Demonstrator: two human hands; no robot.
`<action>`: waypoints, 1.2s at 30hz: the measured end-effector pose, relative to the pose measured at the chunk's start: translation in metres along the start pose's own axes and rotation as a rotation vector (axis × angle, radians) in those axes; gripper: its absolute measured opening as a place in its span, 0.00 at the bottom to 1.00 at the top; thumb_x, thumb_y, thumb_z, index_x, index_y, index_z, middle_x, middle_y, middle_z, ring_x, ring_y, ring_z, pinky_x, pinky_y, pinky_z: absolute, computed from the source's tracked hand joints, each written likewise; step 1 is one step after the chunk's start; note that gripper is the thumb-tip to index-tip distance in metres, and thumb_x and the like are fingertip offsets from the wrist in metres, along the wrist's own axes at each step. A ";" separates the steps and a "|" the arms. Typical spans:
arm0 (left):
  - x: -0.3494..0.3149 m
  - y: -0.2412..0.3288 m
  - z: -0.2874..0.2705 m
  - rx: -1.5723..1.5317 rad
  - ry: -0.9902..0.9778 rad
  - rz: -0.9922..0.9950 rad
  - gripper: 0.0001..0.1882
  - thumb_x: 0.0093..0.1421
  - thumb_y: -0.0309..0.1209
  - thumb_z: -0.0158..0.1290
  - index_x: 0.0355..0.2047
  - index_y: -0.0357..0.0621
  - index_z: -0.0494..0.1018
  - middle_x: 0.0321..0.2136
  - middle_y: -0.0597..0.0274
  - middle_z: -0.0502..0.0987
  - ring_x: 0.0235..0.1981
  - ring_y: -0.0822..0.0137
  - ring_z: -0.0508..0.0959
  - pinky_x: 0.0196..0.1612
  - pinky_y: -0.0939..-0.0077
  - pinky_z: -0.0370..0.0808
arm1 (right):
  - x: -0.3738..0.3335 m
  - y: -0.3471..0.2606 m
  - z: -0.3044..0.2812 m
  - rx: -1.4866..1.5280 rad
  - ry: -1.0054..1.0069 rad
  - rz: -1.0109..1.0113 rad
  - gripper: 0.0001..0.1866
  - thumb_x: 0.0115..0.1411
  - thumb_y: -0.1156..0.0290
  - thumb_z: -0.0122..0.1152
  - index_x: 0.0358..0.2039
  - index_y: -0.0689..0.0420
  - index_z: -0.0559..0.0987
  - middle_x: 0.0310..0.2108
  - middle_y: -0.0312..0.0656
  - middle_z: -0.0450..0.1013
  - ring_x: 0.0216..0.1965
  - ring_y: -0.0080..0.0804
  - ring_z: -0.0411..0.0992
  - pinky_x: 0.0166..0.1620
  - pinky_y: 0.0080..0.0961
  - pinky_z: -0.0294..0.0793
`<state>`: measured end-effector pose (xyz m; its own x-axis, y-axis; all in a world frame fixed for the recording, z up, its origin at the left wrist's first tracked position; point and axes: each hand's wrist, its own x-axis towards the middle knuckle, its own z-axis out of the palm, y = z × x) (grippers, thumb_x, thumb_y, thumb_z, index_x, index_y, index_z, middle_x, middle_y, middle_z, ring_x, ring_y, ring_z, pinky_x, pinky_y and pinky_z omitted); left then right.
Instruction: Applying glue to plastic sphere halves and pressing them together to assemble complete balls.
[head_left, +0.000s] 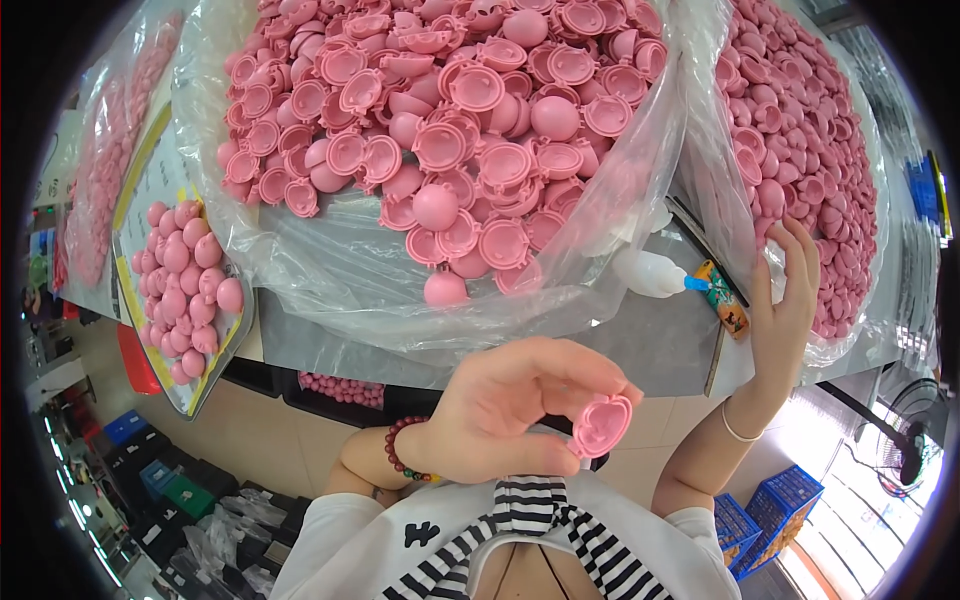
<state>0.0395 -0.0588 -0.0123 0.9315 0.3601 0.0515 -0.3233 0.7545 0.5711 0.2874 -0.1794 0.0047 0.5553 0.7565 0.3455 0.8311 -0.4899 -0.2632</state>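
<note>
My left hand [530, 405] is raised in front of my chest. Thumb and fingers pinch the edge of a small pink plastic shell [602, 427], its hollow side facing up. On the right, my right hand [787, 285] reaches to the near edge of a clear plastic bag full of pink shells [800, 130]. Its fingertips close around a small pink shell [764, 233], partly hidden by the fingers and the film. Straight ahead, a larger heap of open, hinged pink shells [450, 145] lies on clear plastic sheeting [340, 290].
A white squeeze bottle [650, 274] with a blue tip lies beside a colourful orange-and-green object [724, 300]. At left, closed pink balls [180, 290] rest on a yellow-edged tray [190, 395]. Below the grey table [600, 345] stand a dark bin of pink pieces [340, 392] and blue crates [785, 515].
</note>
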 end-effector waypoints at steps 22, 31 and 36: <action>0.001 0.005 0.004 -0.210 0.095 -0.225 0.24 0.51 0.30 0.57 0.45 0.35 0.61 0.42 0.39 0.69 0.35 0.58 0.78 0.39 0.64 0.77 | -0.038 -0.048 -0.014 0.533 -0.412 -0.204 0.05 0.52 0.72 0.53 0.29 0.59 0.70 0.23 0.40 0.67 0.23 0.36 0.66 0.25 0.26 0.65; 0.000 0.007 0.003 -0.249 0.144 -0.306 0.29 0.51 0.44 0.57 0.43 0.35 0.61 0.35 0.43 0.72 0.32 0.60 0.78 0.35 0.65 0.79 | -0.042 -0.084 -0.005 0.285 -0.331 -0.113 0.17 0.39 0.75 0.64 0.33 0.58 0.72 0.23 0.40 0.65 0.24 0.38 0.66 0.25 0.29 0.66; -0.002 0.007 0.000 -0.292 0.155 -0.295 0.28 0.51 0.36 0.59 0.45 0.33 0.60 0.41 0.38 0.70 0.34 0.57 0.78 0.36 0.65 0.79 | -0.052 -0.085 -0.006 0.397 -0.347 -0.113 0.22 0.35 0.77 0.66 0.35 0.60 0.72 0.25 0.41 0.66 0.27 0.39 0.67 0.28 0.29 0.67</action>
<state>0.0357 -0.0545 -0.0083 0.9621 0.1676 -0.2152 -0.1019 0.9527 0.2862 0.1884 -0.1796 0.0145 0.3645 0.9267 0.0912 0.7726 -0.2464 -0.5851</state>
